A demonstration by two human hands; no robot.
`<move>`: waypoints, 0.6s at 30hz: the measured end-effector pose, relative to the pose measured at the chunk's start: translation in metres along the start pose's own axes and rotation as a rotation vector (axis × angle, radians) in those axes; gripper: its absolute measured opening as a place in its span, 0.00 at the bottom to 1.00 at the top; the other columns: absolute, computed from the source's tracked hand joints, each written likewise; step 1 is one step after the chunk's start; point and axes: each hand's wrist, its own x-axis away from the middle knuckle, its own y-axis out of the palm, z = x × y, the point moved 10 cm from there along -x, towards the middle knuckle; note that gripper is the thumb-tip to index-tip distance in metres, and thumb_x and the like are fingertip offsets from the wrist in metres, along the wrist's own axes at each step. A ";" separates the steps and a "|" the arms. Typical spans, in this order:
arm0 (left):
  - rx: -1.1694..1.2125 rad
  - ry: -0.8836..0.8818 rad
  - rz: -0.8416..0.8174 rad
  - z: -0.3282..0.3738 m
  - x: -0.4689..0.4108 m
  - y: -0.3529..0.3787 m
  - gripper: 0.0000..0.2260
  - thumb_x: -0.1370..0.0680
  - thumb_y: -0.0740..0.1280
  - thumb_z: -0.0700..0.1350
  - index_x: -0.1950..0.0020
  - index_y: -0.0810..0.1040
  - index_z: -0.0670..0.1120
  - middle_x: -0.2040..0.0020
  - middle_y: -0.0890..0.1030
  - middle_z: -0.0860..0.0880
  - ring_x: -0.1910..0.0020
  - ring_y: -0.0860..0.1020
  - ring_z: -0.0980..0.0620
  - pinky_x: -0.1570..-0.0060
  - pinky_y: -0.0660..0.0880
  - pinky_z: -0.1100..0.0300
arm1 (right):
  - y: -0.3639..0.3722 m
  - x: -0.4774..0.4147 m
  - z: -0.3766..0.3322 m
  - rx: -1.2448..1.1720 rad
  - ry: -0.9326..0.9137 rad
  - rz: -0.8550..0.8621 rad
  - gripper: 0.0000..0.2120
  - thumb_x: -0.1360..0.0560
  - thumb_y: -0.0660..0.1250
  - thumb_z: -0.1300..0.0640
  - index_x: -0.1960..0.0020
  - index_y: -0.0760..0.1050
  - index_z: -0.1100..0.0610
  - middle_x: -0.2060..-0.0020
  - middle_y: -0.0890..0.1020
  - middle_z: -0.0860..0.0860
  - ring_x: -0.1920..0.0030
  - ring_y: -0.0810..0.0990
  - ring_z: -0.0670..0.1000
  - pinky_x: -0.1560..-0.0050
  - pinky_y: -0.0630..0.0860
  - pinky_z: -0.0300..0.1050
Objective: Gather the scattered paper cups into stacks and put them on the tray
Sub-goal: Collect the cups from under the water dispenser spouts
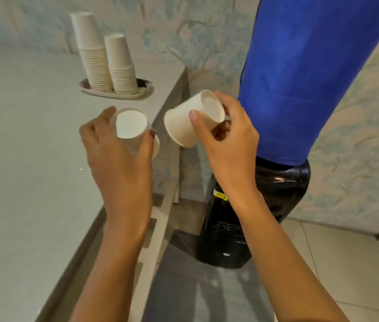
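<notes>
- left hand (118, 159): fingers and thumb curled round one white paper cup, the left cup (130, 123); held over the counter (21, 159), near its edge.
- left cup: plain white, unprinted, tapered; turned upside down, with the flat round base facing up at the camera and the wider mouth rim showing below the thumb.
- right hand (225, 140): thumb and fingers pinch a second cup, the right cup (183, 122), past the counter edge.
- right cup: same white paper, tilted on its side; recessed base toward the fingers, wider mouth pointing at the left hand. the two cups are near each other but apart.
- tray (95, 91): small oval dish on the counter, beyond the left hand's fingertips.
- on the tray: taller stack (93, 54) and shorter stack (121, 66), both of white cups nested upside down, side by side and touching.
- beyond the right hand: blue bottle (300, 77) on a black dispenser (276, 194).
</notes>
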 end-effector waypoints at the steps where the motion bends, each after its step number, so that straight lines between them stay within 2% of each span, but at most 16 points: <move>1: -0.018 -0.020 0.016 -0.003 -0.003 -0.010 0.27 0.27 0.70 0.52 0.31 0.66 0.47 0.34 0.68 0.47 0.48 0.61 0.69 0.53 0.59 0.85 | 0.013 -0.003 -0.009 -0.001 -0.008 -0.038 0.26 0.28 0.69 0.42 0.34 0.72 0.54 0.43 0.78 0.47 0.45 0.76 0.45 0.47 0.76 0.41; 3: -0.062 -0.085 0.033 -0.012 -0.006 -0.028 0.27 0.26 0.69 0.52 0.29 0.65 0.48 0.32 0.66 0.48 0.44 0.66 0.63 0.52 0.61 0.79 | 0.044 -0.005 -0.024 -0.017 -0.023 -0.130 0.27 0.27 0.69 0.43 0.33 0.71 0.53 0.42 0.77 0.48 0.45 0.73 0.42 0.48 0.72 0.28; 5: -0.107 -0.150 0.035 -0.021 -0.007 -0.038 0.27 0.25 0.69 0.52 0.29 0.65 0.49 0.30 0.65 0.48 0.39 0.70 0.52 0.48 0.63 0.69 | 0.073 -0.004 -0.033 -0.031 -0.036 -0.220 0.27 0.27 0.69 0.44 0.32 0.70 0.53 0.40 0.76 0.49 0.44 0.72 0.43 0.50 0.68 0.24; 7: -0.150 -0.199 0.050 -0.030 -0.006 -0.049 0.27 0.25 0.69 0.51 0.28 0.64 0.49 0.30 0.65 0.47 0.38 0.71 0.47 0.48 0.64 0.64 | 0.102 0.000 -0.041 -0.015 -0.067 -0.319 0.27 0.27 0.70 0.46 0.31 0.70 0.54 0.39 0.76 0.51 0.41 0.73 0.46 0.49 0.67 0.28; 12: -0.224 -0.253 0.053 -0.046 -0.003 -0.057 0.27 0.25 0.69 0.50 0.29 0.64 0.48 0.30 0.66 0.45 0.38 0.72 0.44 0.49 0.65 0.63 | 0.152 0.011 -0.044 0.070 -0.101 -0.478 0.30 0.27 0.70 0.48 0.28 0.67 0.57 0.35 0.74 0.55 0.34 0.69 0.55 0.35 0.70 0.49; 18: -0.262 -0.256 0.059 -0.051 -0.001 -0.055 0.27 0.25 0.69 0.51 0.29 0.63 0.49 0.30 0.66 0.44 0.39 0.73 0.43 0.51 0.65 0.62 | 0.175 0.023 -0.034 0.143 -0.102 -0.559 0.32 0.26 0.69 0.48 0.26 0.62 0.55 0.33 0.71 0.54 0.33 0.64 0.55 0.37 0.67 0.47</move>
